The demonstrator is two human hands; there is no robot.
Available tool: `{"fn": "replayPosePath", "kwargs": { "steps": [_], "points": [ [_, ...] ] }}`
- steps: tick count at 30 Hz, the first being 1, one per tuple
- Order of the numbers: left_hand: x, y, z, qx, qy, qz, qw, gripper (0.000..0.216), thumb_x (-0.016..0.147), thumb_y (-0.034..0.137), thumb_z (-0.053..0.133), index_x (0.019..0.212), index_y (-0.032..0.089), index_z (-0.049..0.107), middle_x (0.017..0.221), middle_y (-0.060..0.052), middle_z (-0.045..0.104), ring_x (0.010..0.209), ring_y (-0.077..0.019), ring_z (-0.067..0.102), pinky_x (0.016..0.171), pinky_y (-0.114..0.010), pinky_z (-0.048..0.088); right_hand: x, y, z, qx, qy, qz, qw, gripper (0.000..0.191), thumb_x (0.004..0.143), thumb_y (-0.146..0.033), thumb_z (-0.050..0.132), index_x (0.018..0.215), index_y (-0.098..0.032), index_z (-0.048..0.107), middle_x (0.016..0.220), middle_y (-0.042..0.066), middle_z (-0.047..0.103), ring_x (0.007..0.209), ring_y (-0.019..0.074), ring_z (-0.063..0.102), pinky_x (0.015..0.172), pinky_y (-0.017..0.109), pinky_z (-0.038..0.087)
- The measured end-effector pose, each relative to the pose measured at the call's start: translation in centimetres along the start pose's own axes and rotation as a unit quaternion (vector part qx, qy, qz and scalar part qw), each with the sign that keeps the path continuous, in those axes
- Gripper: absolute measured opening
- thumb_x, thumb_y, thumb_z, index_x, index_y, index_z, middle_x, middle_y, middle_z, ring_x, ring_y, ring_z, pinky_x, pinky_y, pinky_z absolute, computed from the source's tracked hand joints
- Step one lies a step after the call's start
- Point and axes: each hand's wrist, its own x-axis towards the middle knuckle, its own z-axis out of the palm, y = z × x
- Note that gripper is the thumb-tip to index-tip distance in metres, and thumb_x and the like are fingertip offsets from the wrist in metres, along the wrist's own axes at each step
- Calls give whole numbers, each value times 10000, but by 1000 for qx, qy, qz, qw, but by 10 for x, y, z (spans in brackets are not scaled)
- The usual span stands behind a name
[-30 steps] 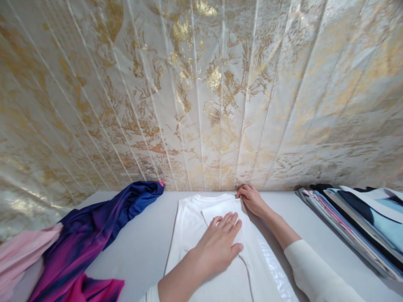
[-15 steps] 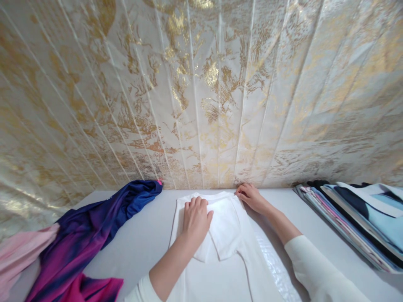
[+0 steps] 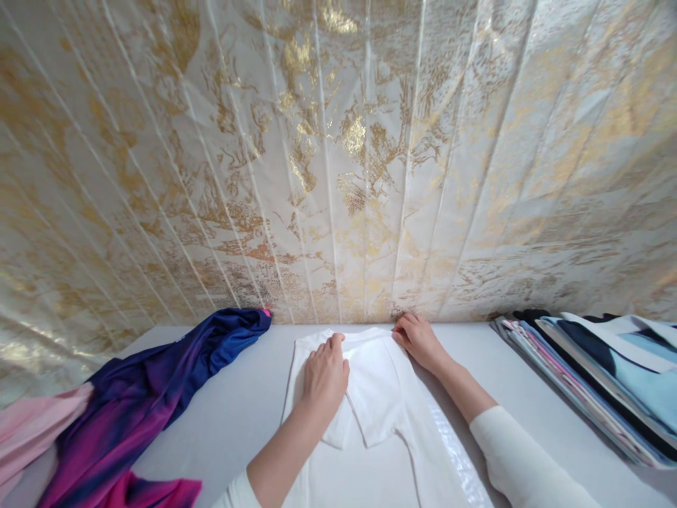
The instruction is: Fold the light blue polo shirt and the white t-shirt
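A white shirt [image 3: 378, 395] lies lengthwise before me, its far end near the wall. Two pointed, collar-like flaps [image 3: 364, 423] rest on its upper part. My left hand [image 3: 325, 374] is on the shirt's upper left, fingers together and bent over the cloth by the flaps; its fingertips are partly hidden. At the far right corner, my right hand [image 3: 417, 342] pinches the shirt's edge between thumb and fingers. Shiny clear plastic [image 3: 458, 451] shows beneath the shirt's right side.
A purple and navy garment [image 3: 159, 388] lies loose on the left, beside a pink cloth [image 3: 37, 437]. To the right is a stack of folded clothes [image 3: 597, 381]. Behind the white table [image 3: 227, 423] rises a gold-patterned wall covering [image 3: 338, 176].
My left hand has drawn its fingers closer together near the flaps. My right hand stays at the far corner. The whole view has shifted slightly.
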Motion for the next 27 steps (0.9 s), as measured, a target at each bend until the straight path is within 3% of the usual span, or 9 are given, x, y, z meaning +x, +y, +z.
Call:
{"fn": "replayPosePath", "kwargs": {
  "steps": [2,4,7,9,14,19,23,27],
  "points": [
    [-3,6,-5,3,18,17,1000,423,842,62,524,1239,191,457,1219,-102,575,1151,-267,524,935,-372,384,-1,-6,-2,6,18,5,1000,138,864,-206,490,860,-183,626,944,112,616,942,271,507,861,405,395],
    [-9,15,-12,-12,15,63,998,369,831,29,488,1157,198,512,1181,-81,579,1123,-257,516,938,-378,381,-4,-18,-2,23,37,6,999,169,850,-165,456,909,-177,614,983,126,607,966,282,501,882,426,397],
    [-21,29,-23,-63,-74,170,981,226,822,41,491,929,221,575,1027,-34,626,1024,-220,551,876,-332,416,-13,-46,3,71,60,7,996,282,810,-87,391,999,-193,571,1032,112,592,989,256,519,888,402,427],
    [-26,33,-29,-59,-126,189,972,172,819,70,521,878,217,588,1007,-37,632,1018,-222,560,861,-323,429,-26,-69,6,106,68,10,992,341,788,-65,365,1052,-205,529,1037,91,587,949,218,552,838,358,468],
    [-17,16,-32,39,-78,70,994,211,850,98,552,1045,175,574,1114,-80,593,1071,-232,553,910,-334,424,-82,-112,-3,240,67,27,968,348,758,-64,368,1043,-225,485,995,51,581,872,178,568,760,305,488],
    [-2,-9,-23,43,-54,25,997,113,894,198,574,999,157,567,1086,-94,596,1051,-241,565,896,-338,431,-131,-118,-5,316,48,65,945,446,640,-17,381,1006,-246,497,898,11,561,814,163,552,735,270,457],
    [1,-14,-15,36,-40,25,998,25,922,202,545,917,190,568,1044,-51,613,1024,-207,573,878,-300,419,-138,-115,2,289,27,59,955,459,654,6,389,1020,-241,514,893,15,559,833,169,557,747,274,461],
    [4,-17,-13,27,-35,18,999,72,947,209,511,902,201,567,994,-31,644,955,-184,602,804,-275,419,-136,-112,8,278,38,54,958,487,727,-2,378,1134,-243,492,892,16,573,817,165,574,742,273,466]
  ]
}}
